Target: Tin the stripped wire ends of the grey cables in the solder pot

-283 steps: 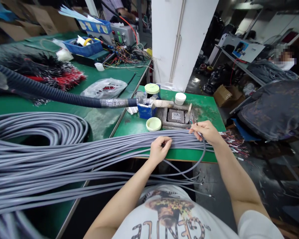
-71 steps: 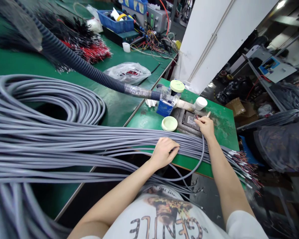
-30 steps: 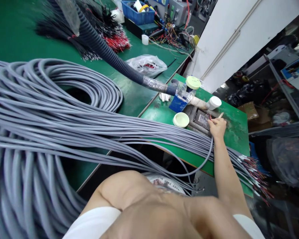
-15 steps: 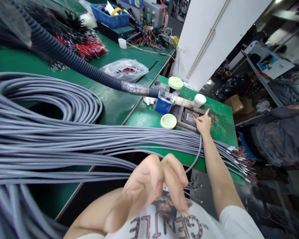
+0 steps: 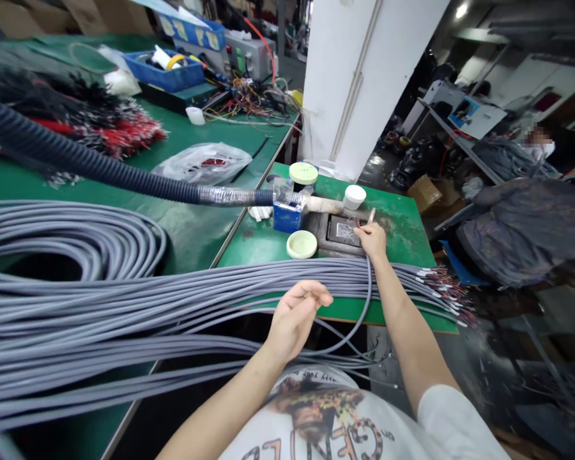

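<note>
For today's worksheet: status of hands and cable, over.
Right hand pinches grey cable at metal tray. Left hand open above cable bundle. Green lid beside tray.

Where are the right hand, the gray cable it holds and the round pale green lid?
right hand (image 5: 374,237): head view, back of the hand.
gray cable (image 5: 367,310): head view, the curve below the hand.
pale green lid (image 5: 301,243): head view, middle of its top.

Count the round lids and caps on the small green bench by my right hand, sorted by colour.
Pale green lids: 2, one on a jar, one lying flat
White cap: 1
Total: 3
</note>
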Demonstrator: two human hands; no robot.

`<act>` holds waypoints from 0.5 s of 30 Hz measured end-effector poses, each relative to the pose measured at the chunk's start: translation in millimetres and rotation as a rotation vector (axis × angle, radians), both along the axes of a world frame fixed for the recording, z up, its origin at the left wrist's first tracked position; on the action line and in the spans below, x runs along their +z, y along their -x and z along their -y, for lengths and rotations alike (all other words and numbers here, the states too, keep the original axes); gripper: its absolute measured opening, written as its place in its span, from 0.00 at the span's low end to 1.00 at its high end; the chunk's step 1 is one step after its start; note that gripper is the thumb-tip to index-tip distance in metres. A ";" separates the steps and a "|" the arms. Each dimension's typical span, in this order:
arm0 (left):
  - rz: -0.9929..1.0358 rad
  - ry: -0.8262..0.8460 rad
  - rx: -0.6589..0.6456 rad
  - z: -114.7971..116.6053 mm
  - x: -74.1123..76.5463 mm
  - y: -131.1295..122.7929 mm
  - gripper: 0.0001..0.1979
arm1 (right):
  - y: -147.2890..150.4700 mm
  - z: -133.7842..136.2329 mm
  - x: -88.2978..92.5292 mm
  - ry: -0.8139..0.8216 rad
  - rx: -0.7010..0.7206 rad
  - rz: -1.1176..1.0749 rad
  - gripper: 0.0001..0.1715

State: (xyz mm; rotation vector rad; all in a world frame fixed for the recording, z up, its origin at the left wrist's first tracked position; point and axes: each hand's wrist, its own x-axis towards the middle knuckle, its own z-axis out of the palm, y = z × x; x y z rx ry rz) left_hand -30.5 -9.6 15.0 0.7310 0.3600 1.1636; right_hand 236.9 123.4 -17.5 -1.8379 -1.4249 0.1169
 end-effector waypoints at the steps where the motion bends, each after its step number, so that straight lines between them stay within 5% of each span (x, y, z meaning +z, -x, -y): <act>1: -0.011 0.063 -0.019 -1.8 -4.3 -4.8 0.11 | 3.0 7.5 4.5 -0.022 0.014 -0.044 0.10; 9: -0.136 0.211 -0.021 -16.0 -14.6 -48.5 0.15 | 51.1 92.3 45.7 -0.157 0.167 -0.437 0.15; 15: -0.049 0.232 -0.039 -21.1 -11.6 -74.4 0.18 | 76.4 127.6 59.3 -0.177 0.256 -0.661 0.11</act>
